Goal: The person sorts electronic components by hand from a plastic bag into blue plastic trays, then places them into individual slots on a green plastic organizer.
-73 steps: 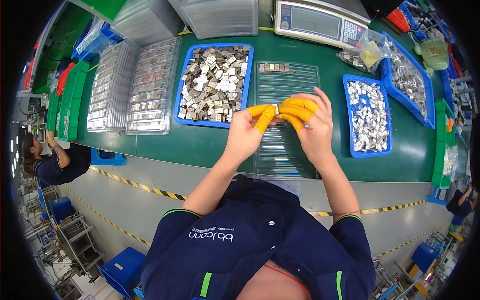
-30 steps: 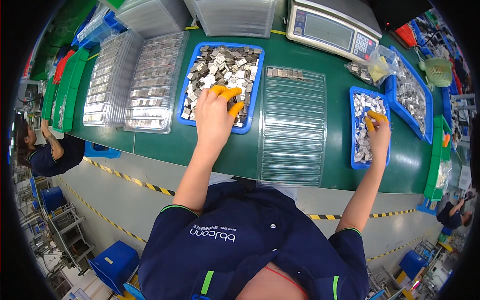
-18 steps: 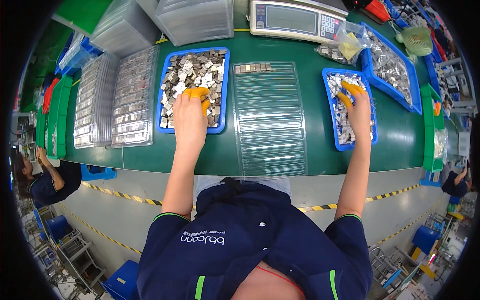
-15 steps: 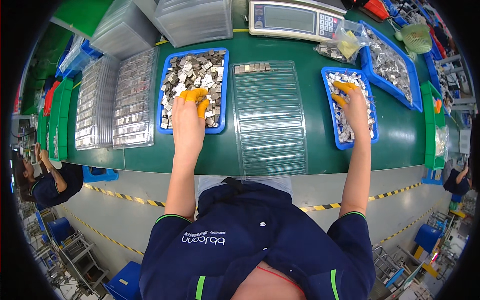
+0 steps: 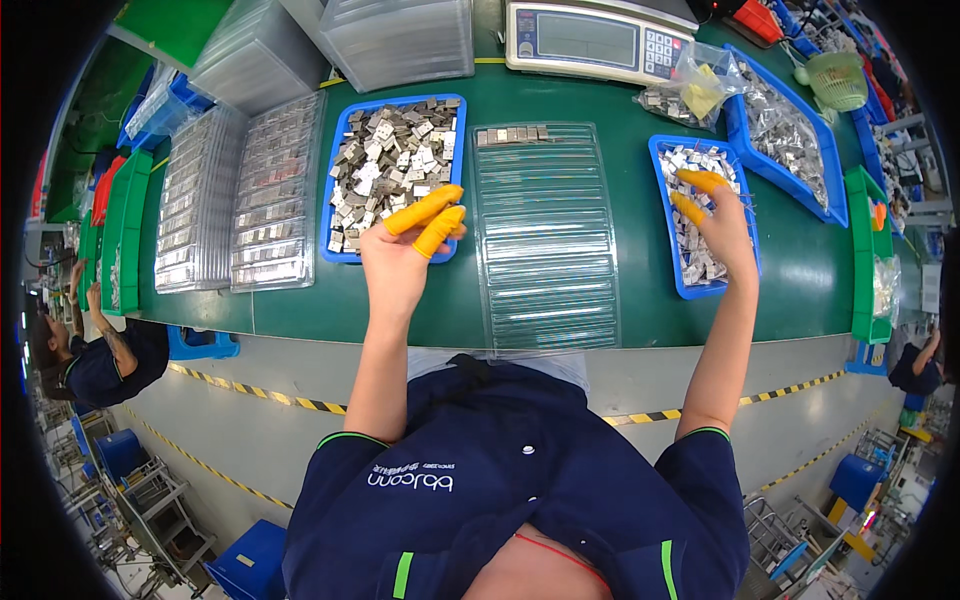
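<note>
My left hand [image 5: 400,262] is over the lower right edge of a blue tray [image 5: 463,140] heaped with small silver metal connector shells [image 5: 395,150]. Yellow finger cots cover its thumb and finger, which lie close together; whatever they may hold is hidden. Over a narrower blue tray [image 5: 672,262] of small white-and-silver connector parts [image 5: 690,235] is my right hand [image 5: 728,235]. Its yellow-capped thumb and forefinger are apart, with parts visible below the gap. Between the hands lies a clear ribbed plastic tray [image 5: 545,240], with a short row of metal connectors [image 5: 512,134] in its top slot.
Filled clear trays [image 5: 275,195] are stacked at left, with more clear plastic trays [image 5: 400,40] behind. A digital scale [image 5: 590,40] stands at the back. Bagged parts fill a blue bin [image 5: 785,140] at far right. Green bins [image 5: 125,235] stand at left. Other people work on both sides.
My left hand has come out of the heap of connector shells, moving right and nearer to me, its fingers now pointing right. My right hand has shifted slightly nearer over its tray.
</note>
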Tool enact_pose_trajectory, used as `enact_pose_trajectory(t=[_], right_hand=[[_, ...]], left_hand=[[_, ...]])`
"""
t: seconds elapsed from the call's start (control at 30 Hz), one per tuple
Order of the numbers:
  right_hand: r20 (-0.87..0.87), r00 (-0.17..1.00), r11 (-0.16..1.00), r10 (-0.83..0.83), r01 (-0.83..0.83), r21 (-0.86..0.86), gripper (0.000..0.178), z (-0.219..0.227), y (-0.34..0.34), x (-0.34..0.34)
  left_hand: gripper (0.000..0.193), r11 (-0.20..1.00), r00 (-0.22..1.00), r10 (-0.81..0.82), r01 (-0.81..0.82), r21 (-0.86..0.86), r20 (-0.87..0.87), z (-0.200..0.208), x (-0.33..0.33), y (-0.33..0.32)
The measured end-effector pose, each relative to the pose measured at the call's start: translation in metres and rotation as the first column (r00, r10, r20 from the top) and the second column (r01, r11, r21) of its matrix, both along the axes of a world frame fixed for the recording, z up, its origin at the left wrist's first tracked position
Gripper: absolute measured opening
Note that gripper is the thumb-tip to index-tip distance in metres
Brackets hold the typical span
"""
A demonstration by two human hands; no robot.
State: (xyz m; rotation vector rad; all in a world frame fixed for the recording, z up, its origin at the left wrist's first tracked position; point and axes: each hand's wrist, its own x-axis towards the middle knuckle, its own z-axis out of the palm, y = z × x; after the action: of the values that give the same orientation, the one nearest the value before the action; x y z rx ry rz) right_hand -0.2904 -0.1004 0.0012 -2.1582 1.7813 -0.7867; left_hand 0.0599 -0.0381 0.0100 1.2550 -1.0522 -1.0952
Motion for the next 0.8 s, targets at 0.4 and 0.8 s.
enact_pose_trajectory(t=[0.4,0.8], right_hand=[[0.107,0.964,0.968,-0.245,0.236,0.090,0.014,-0.001,0.006,0.013],[0.882,0.425,0.954,-0.203,-0.118,0.277,0.025,0.034,0.044,0.116]], left_hand=[[0.033,0.984,0.917,-0.140,0.172,0.054,-0.373,0.002,-0.018,0.001],[0.026,0.982,0.919,-0.117,0.164,0.094,-0.376,0.003,-0.045,0.007]])
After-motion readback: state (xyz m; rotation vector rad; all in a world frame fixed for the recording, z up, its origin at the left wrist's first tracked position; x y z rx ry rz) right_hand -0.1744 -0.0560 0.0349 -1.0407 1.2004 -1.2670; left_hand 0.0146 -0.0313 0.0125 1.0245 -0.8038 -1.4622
